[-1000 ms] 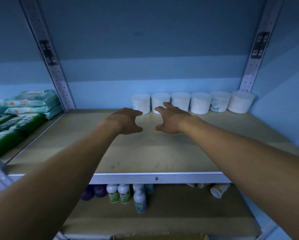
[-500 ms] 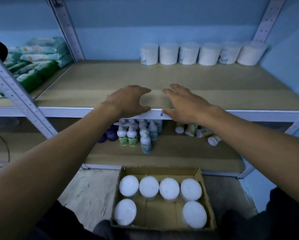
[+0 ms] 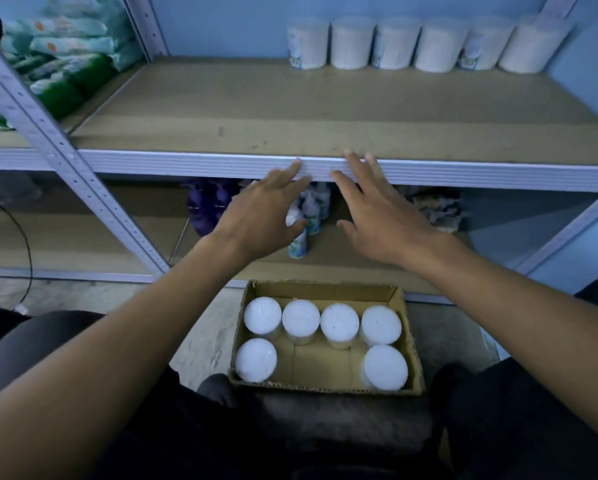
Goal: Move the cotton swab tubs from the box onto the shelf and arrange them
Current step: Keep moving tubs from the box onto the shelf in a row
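Several white cotton swab tubs (image 3: 415,46) stand in a row at the back right of the wooden shelf (image 3: 290,112). On the floor below, a cardboard box (image 3: 325,289) holds several more tubs (image 3: 301,320), seen from above as white round lids. My left hand (image 3: 262,213) and my right hand (image 3: 377,216) hover side by side in front of the shelf's metal front edge, above the box. Both are empty, fingers spread and relaxed.
Green and white packets (image 3: 65,64) are stacked on the neighbouring shelf at left. Small bottles (image 3: 308,220) and purple bottles (image 3: 204,206) stand on the lower shelf. A slanted metal upright (image 3: 58,140) crosses the left side. A black cable (image 3: 20,237) hangs at far left.
Both empty hands pulled back from the row of tubs at the shelf's rear to its front edge and lower. My view tilted down, bringing the box on the floor into sight.
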Available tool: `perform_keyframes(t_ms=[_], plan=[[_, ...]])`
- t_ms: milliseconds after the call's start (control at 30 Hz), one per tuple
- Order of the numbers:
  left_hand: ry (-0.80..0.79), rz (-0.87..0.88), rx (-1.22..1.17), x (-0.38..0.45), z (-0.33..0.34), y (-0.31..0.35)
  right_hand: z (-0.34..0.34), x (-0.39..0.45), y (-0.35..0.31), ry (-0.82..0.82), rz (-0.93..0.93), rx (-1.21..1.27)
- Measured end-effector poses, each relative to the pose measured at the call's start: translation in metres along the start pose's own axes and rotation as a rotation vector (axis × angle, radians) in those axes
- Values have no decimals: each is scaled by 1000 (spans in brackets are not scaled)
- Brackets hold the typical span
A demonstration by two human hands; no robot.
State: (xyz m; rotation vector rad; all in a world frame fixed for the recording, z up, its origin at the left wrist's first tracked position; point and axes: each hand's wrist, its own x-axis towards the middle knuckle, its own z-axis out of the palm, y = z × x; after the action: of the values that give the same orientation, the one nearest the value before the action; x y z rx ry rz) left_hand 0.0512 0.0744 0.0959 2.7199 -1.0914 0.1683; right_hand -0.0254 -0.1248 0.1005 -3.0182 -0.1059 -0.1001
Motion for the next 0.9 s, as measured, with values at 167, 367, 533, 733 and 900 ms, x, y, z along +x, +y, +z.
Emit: perform_keyframes(t_ms=[167,367,533,733,900], plan=[[-96,-74,-40,-23,32,1,26,-18,-3,-40,43,41],[-268,-175,-119,-40,83,-1,77,-37,5,-192,119,106],[-391,-261,-169,-57,127,-1,121,-53,13,-310,184,111],[-541,-322,-187,-74,168,5,165,-72,20,-435,248,138],[-680,-387,-206,-87,193,3,187,-90,25,-536,286,92]])
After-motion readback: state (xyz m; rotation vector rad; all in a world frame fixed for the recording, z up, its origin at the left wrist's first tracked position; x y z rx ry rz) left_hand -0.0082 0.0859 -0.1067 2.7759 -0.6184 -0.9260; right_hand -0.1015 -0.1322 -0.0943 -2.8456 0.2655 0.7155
